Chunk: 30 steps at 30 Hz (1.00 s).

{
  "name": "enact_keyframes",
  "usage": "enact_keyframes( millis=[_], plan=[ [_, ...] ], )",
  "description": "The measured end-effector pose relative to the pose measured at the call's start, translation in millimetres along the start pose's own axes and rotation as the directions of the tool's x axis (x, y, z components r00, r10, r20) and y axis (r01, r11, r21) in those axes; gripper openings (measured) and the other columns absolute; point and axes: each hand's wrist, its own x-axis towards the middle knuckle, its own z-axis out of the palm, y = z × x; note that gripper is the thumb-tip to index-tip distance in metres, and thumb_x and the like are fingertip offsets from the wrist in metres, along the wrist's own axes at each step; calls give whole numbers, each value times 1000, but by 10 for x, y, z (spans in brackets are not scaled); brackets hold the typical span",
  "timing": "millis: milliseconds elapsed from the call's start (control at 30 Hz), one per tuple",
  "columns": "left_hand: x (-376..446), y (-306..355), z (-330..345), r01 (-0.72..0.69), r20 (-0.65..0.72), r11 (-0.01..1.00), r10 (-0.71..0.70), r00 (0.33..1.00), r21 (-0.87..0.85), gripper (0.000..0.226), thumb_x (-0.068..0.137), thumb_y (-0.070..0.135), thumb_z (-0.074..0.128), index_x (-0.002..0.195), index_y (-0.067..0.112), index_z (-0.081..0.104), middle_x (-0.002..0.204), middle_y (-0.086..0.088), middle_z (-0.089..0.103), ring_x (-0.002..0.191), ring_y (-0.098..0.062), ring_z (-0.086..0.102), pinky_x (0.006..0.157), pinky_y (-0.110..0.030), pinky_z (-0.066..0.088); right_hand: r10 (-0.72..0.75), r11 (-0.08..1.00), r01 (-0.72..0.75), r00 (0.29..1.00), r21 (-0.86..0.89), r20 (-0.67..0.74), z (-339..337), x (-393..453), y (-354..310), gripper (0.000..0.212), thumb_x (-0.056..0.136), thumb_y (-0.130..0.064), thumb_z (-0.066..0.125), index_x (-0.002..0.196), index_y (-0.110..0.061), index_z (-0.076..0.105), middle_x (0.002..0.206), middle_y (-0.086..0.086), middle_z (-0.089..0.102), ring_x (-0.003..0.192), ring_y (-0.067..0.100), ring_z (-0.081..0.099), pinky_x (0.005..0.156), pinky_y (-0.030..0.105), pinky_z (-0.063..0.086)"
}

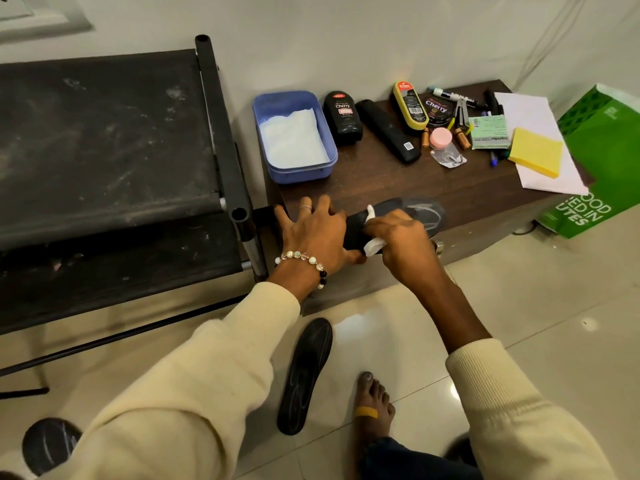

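Wiping an insole laid flat on the table, close along the near edge. Runs left to right, heel end to the left, toe end to the right and angled slightly away from the body.

Pinned at the heel end by the left hand: palm down, fingers spread and fairly straight, thumb reaching along the near side towards the wipe. Pressed at the middle by the right hand, fingers curled round that white wipe, with a tuft poking up past the knuckles.

Judging by the lie, best to stroke rightward along the long axis, towards the bare toe end just beyond the right fingertips. Nearer for the right hand; better to keep the left as the anchor.

Open room to the right of the toe, along the front of the table. Behind, a bare strip of wood before reaching the tub, the remote and the scatter of small things further back.

Tight on the near side, with the table edge just under both hands; cannot tell whether overhanging there or not. Likely to slip off towards the floor if dragged nearwards rather than along. Tight on the left as well, with the post of the black rack just beside the left fingers.

Down on the tiles, well apart from all this, a second insole next to a bare foot
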Motion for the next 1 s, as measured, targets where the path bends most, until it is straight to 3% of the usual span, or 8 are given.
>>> enact_keyframes(
  millis=[67, 200, 300, 533, 633, 767, 900, 1000],
  plan=[
    [-3, 13, 3, -10, 10, 1000, 10, 1000, 6, 76, 75, 70, 61, 141, 38, 40, 142, -4, 34, 134, -32, 26, 106, -68, 18, -1, 1000, 2, 999, -23, 51, -31, -34, 91, 33, 88, -2, 53, 119, -11, 63, 119, 8, 61, 114, 25, 51, 96, 28, 36],
    [-4, 34, -7, -8, 19, 1000, 7, 1000, 9, 77, 76, 69, 61, 143, 42, 36, 145, -4, 32, 137, -33, 23, 107, -69, 17, 141, 988, -126, 972, 86, -189, -19, -188, 391, 34, 70, 16, 53, 92, 0, 73, 93, 18, 70, 94, 38, 60, 80, 35, 47],
    [-4, 55, -10, -2, 10, 1000, 2, 1000, 4, 75, 75, 68, 62, 141, 41, 39, 144, -4, 33, 136, -33, 24, 107, -69, 17, 201, 979, -192, 964, 71, -174, 5, -200, 401, 32, 72, 17, 56, 94, 1, 73, 95, 19, 69, 96, 37, 58, 82, 36, 45],
    [5, 83, 3, 14, 11, 1000, -14, 1000, -19, 75, 73, 70, 64, 138, 39, 45, 142, -3, 34, 136, -34, 23, 107, -69, 16, 21, 995, -16, 998, 101, -52, -91, -245, 257, 36, 80, 6, 62, 109, -12, 71, 111, 10, 67, 109, 29, 57, 95, 31, 40],
    [18, 81, 6, 10, 24, 1000, -9, 1000, -26, 76, 73, 70, 64, 140, 39, 43, 143, -3, 34, 137, -34, 22, 107, -69, 17, 154, 985, -151, 988, 87, -27, -121, -263, 354, 38, 85, 3, 59, 116, -16, 68, 121, 6, 62, 113, 26, 55, 98, 21, 33],
    [31, 60, 8, 5, 33, 999, -4, 999, -43, 78, 71, 70, 65, 140, 41, 42, 142, 0, 35, 136, -32, 23, 106, -68, 19, 360, 928, -344, 926, 141, -116, -66, -163, 361, 39, 85, 4, 58, 117, -16, 67, 123, 15, 56, 105, 32, 57, 97, 26, 38],
    [41, 38, 3, 1, 43, 998, 2, 999, -66, 78, 70, 68, 67, 140, 41, 43, 139, 2, 37, 134, -32, 25, 105, -68, 20, 412, 886, -348, 894, 306, -175, -11, -6, 209, 39, 83, 9, 55, 114, -11, 68, 116, 18, 60, 102, 31, 57, 96, 28, 40],
    [34, 29, 13, -7, 16, 998, 8, 1000, -62, 74, 70, 67, 69, 136, 41, 47, 136, 3, 39, 131, -32, 27, 104, -67, 22, 325, 922, -279, 934, 268, -145, 6, 71, 83, 39, 84, 4, 56, 116, -14, 67, 118, 15, 60, 106, 30, 57, 97, 28, 38]
  ],
)
